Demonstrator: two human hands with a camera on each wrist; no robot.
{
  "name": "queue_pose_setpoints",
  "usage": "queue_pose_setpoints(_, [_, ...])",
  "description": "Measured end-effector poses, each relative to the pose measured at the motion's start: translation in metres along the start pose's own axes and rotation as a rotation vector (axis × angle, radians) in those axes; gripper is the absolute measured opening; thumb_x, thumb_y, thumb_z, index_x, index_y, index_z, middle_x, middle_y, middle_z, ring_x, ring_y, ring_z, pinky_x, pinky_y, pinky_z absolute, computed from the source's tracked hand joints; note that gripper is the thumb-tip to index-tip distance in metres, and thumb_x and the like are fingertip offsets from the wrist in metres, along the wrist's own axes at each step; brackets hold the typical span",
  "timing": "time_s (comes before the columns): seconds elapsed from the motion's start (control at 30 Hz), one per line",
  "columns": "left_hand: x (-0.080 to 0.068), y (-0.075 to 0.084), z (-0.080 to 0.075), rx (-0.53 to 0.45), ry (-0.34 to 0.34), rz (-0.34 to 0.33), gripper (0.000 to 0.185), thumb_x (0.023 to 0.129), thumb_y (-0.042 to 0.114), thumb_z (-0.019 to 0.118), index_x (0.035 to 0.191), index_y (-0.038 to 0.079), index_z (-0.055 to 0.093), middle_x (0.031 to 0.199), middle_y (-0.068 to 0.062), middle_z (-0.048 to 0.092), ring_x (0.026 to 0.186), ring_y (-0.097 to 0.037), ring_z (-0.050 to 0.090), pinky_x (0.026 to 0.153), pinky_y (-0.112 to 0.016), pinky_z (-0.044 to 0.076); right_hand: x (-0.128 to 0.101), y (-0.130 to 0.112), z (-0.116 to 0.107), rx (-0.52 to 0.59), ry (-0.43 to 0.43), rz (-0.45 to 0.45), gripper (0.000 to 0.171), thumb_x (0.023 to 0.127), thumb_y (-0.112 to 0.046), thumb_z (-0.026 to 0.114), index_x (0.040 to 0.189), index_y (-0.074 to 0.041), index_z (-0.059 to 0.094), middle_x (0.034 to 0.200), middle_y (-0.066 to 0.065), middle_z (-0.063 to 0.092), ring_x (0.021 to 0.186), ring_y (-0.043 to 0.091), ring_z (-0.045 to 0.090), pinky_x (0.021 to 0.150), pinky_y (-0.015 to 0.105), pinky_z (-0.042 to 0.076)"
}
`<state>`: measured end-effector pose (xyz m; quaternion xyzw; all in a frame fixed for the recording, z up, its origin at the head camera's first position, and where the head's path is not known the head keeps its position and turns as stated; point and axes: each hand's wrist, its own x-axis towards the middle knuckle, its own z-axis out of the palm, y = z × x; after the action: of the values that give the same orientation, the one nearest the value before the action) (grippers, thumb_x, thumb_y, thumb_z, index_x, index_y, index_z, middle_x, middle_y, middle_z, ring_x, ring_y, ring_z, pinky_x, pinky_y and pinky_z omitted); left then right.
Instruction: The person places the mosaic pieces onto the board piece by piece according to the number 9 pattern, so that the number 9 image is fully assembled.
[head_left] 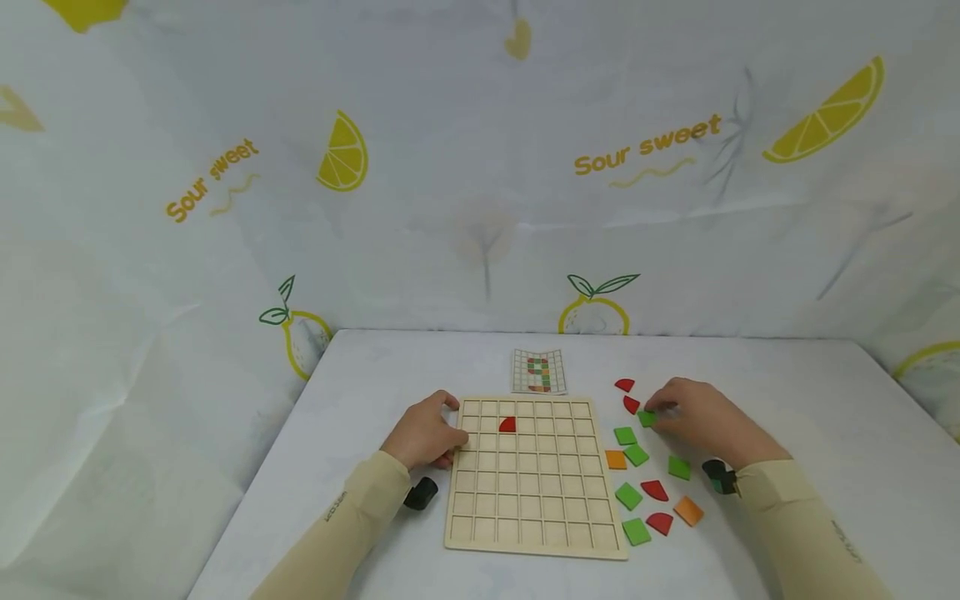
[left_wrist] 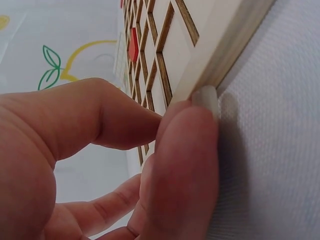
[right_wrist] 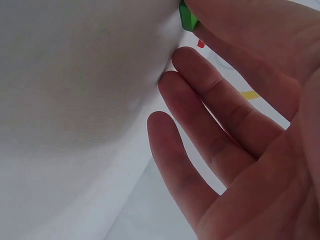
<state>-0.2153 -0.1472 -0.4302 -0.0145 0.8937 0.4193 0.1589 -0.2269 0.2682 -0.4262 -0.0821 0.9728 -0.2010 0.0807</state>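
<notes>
A wooden grid board (head_left: 527, 483) lies flat on the table, with one red quarter-circle tile (head_left: 507, 425) in a cell of its second row from the far edge. At the board's left edge, my left hand (head_left: 423, 432) holds the rim between thumb and fingers; the left wrist view shows the board edge (left_wrist: 210, 65) up close. My right hand (head_left: 703, 421) pinches a green square tile (head_left: 646, 418) at the far end of the loose tiles. In the right wrist view that tile (right_wrist: 188, 18) shows partly beside the thumb, while the other fingers are spread loosely.
A printed pattern card (head_left: 539, 372) lies beyond the board. Right of the board are scattered green squares (head_left: 636, 532), orange squares (head_left: 688, 510) and red quarter-circles (head_left: 655, 490). A white lemon-printed cloth (head_left: 465, 208) hangs behind the white table (head_left: 810, 400).
</notes>
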Motion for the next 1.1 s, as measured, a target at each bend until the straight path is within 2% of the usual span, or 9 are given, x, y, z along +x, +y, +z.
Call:
queue_pose_setpoints(0.37, [0.002, -0.001, 0.001, 0.001, -0.006, 0.0, 0.055, 0.091, 0.011, 0.076, 0.142, 0.007, 0.056, 0.065, -0.005, 0.069, 0.052, -0.013, 0.063, 0.055, -0.025, 0.056, -0.001, 0.0, -0.001, 0.01, 0.008, 0.038, 0.031, 0.093, -0.016, 0.082, 0.121, -0.003, 0.078, 0.12, 0.017, 0.076, 0.112, 0.038, 0.065, 0.102, 0.062, 0.057])
queue_pose_setpoints(0.7, [0.003, -0.002, 0.002, -0.013, -0.008, 0.007, 0.055, 0.09, 0.011, 0.076, 0.141, 0.007, 0.056, 0.066, -0.006, 0.07, 0.053, -0.013, 0.064, 0.055, -0.025, 0.057, 0.0, -0.007, 0.0, 0.004, -0.005, 0.044, 0.029, 0.097, -0.021, 0.079, 0.123, -0.007, 0.078, 0.124, 0.016, 0.076, 0.118, 0.041, 0.064, 0.105, 0.064, 0.055])
queue_pose_setpoints(0.87, [0.003, -0.004, 0.003, -0.02, -0.011, -0.001, 0.055, 0.09, 0.011, 0.077, 0.141, 0.008, 0.056, 0.066, -0.006, 0.07, 0.053, -0.013, 0.064, 0.055, -0.025, 0.057, 0.001, -0.02, 0.002, -0.002, 0.006, -0.007, 0.029, 0.095, -0.021, 0.082, 0.12, -0.007, 0.079, 0.117, 0.011, 0.078, 0.113, 0.035, 0.068, 0.102, 0.059, 0.058])
queue_pose_setpoints(1.0, [0.006, -0.006, 0.003, -0.015, -0.006, -0.01, 0.055, 0.09, 0.012, 0.078, 0.141, 0.009, 0.056, 0.065, -0.006, 0.07, 0.052, -0.013, 0.064, 0.055, -0.026, 0.057, 0.005, -0.037, 0.004, 0.004, -0.015, -0.041, 0.03, 0.094, -0.023, 0.084, 0.119, -0.008, 0.079, 0.11, 0.005, 0.077, 0.104, 0.027, 0.067, 0.097, 0.053, 0.06])
queue_pose_setpoints(1.1, [0.007, -0.006, 0.002, -0.01, -0.002, -0.009, 0.055, 0.09, 0.012, 0.077, 0.141, 0.009, 0.056, 0.066, -0.006, 0.07, 0.052, -0.013, 0.063, 0.054, -0.025, 0.056, 0.01, -0.053, 0.006, 0.012, -0.029, -0.065, 0.03, 0.095, -0.024, 0.083, 0.12, -0.008, 0.079, 0.111, 0.003, 0.077, 0.103, 0.024, 0.066, 0.096, 0.051, 0.06])
